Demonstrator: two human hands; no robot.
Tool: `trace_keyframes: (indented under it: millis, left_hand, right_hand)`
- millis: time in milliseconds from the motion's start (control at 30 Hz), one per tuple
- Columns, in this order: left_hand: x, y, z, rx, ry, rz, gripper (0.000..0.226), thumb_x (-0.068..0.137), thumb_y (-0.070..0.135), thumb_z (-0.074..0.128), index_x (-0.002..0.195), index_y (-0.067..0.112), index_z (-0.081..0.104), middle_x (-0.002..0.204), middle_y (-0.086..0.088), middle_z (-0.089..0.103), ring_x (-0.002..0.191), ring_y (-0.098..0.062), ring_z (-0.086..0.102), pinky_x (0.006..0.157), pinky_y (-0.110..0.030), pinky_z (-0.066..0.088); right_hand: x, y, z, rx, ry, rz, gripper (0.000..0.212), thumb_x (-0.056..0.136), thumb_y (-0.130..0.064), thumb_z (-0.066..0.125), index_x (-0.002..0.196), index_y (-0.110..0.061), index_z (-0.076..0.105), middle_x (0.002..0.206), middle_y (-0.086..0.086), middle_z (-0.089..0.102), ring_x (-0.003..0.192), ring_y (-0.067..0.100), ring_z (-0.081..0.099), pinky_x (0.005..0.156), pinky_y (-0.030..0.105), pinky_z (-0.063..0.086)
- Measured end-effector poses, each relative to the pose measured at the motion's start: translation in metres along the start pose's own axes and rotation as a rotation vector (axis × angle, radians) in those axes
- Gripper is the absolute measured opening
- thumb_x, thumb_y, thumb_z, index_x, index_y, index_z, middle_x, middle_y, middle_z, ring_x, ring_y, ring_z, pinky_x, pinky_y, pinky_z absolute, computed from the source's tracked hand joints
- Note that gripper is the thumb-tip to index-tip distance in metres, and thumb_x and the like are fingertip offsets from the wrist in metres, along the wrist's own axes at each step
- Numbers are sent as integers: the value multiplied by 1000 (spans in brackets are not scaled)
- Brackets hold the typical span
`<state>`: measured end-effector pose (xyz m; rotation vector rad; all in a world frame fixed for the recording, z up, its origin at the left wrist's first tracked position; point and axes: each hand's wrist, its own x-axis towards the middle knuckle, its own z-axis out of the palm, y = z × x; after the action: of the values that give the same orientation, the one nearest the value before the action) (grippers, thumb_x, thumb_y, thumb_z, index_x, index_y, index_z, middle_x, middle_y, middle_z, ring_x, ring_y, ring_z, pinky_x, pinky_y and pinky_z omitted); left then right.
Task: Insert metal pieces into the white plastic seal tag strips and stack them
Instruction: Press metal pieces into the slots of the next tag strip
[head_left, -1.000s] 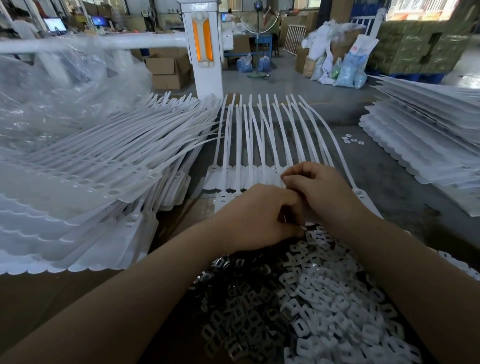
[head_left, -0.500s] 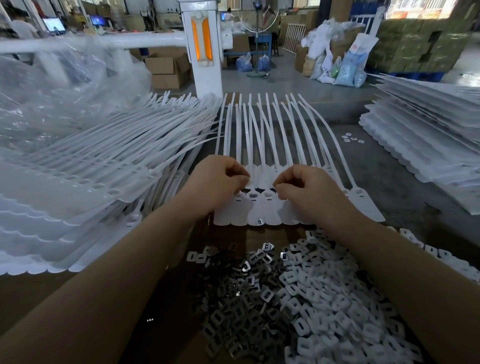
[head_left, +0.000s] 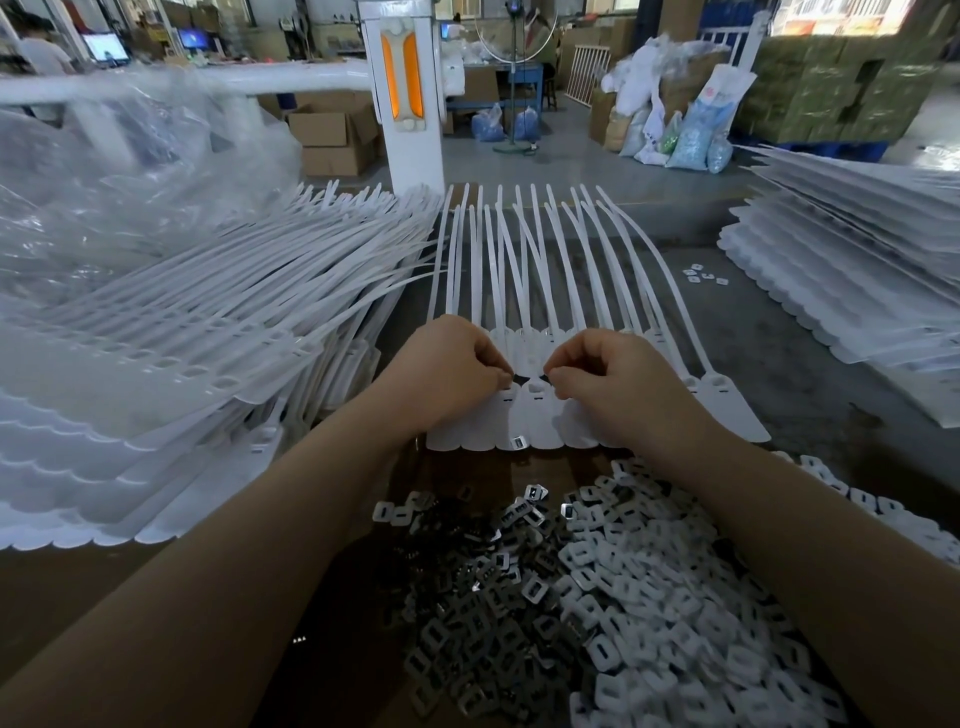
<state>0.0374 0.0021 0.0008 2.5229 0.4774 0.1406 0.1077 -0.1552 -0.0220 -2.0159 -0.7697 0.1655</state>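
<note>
Both hands are curled, fingertips pinched at the heads of the strip sheet on the bench: the left hand and right hand each seem to press in a small piece. Plenty remains, judging by the heap of metal pieces nearest me. Stacks flank left and right.

Strip stacks flanking – metal pieces near.
</note>
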Motion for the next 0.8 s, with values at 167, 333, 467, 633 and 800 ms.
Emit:
trace_keyframes:
  millis: [167, 333, 467, 633, 800]
  left_hand:
    - [2, -1, -2, -27, -20, -36, 6, 90, 23, 69, 89, 24, 75, 84, 8, 68, 79, -6, 62, 70, -21, 50]
    - [7, 1, 1, -105, -52, -147, 11, 88, 23, 71, 79, 29, 69, 85, 9, 65, 80, -6, 57, 59, -18, 41]
    - [12, 2, 7, -108, -40, -246, 19, 82, 26, 76, 74, 31, 60, 101, 2, 64, 105, -20, 58, 92, -39, 49]
    - [10, 0, 10, -269, -45, -321, 19, 81, 20, 76, 86, 27, 58, 99, 1, 59, 102, -20, 53, 83, -34, 47]
    - [7, 1, 7, -297, -61, -316, 21, 82, 18, 75, 85, 27, 57, 102, 0, 60, 100, -19, 54, 80, -32, 44]
  right_hand:
    - [0, -1, 0, -5, -3, 4, 15, 89, -16, 62, 82, -28, 65, 80, -7, 68, 76, 10, 65, 70, 26, 53]
    - [0, -3, 0, -8, -8, 1, 16, 89, -15, 62, 81, -29, 64, 83, -6, 68, 81, 13, 65, 78, 33, 56]
    - [0, -2, 1, -9, -9, 11, 17, 89, -15, 62, 80, -29, 64, 82, -5, 69, 81, 14, 66, 78, 34, 55]
    - [-1, -2, 0, -3, -41, -1, 13, 88, -16, 64, 82, -27, 66, 79, -9, 66, 67, -1, 59, 59, 13, 43]
    - [-7, -6, -8, 25, -216, -81, 10, 83, -16, 73, 83, -26, 72, 78, -6, 68, 59, -2, 57, 56, 10, 46]
